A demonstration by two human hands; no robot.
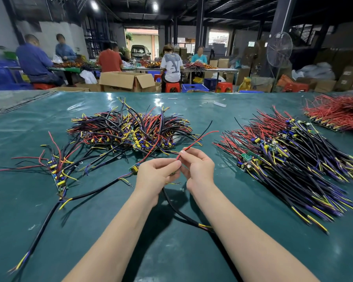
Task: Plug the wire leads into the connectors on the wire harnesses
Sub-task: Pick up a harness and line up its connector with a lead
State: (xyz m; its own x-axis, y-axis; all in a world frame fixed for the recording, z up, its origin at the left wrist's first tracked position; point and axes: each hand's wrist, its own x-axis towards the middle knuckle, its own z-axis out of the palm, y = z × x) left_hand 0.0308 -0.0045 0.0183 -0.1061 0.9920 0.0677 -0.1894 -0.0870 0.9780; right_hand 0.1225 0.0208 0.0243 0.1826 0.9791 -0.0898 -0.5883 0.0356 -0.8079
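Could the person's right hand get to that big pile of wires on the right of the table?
Probably yes: only bare green table lies between the right hand and the pile. But it pinches a red wire, so it would likely need to let go first.

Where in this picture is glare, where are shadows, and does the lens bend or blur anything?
Head view: ceiling lamps glare on the glossy dark green table cover near its far edge; the forearms throw shadows on it below the left hand and right hand; the wide lens curves that edge; the thin red wire lead is sharp.
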